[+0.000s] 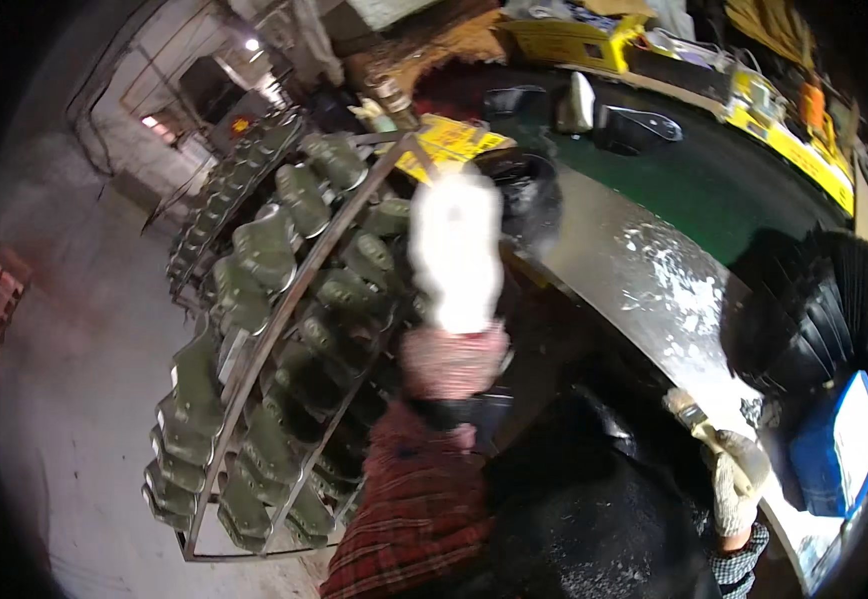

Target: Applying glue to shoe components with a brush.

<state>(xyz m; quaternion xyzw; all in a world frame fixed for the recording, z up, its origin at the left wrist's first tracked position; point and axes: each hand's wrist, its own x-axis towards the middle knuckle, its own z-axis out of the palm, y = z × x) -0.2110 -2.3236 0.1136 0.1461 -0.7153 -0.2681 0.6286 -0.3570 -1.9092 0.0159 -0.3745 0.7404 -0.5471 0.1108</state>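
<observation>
My left hand (457, 250) reaches forward between the rack and the bench. Glare and motion blur wash it to a white shape, so neither its fingers nor anything in them can be made out. A red plaid sleeve covers that forearm. At the lower right my right hand (736, 491), in a white knitted glove, is closed round the handle of a brush (691, 412). The bristles point up and left over the edge of the metal bench top (604, 215), which has white smears. Beside that hand stands a blue tub (822, 454) with a white inside.
On my left stands a metal rack (284, 329) loaded with several dark green shoe lasts (264, 248). Beyond the bench runs a dark green belt (604, 180) carrying black pieces (639, 130). Black sheets (814, 319) are fanned at right. A yellow box (569, 45) stands at the back.
</observation>
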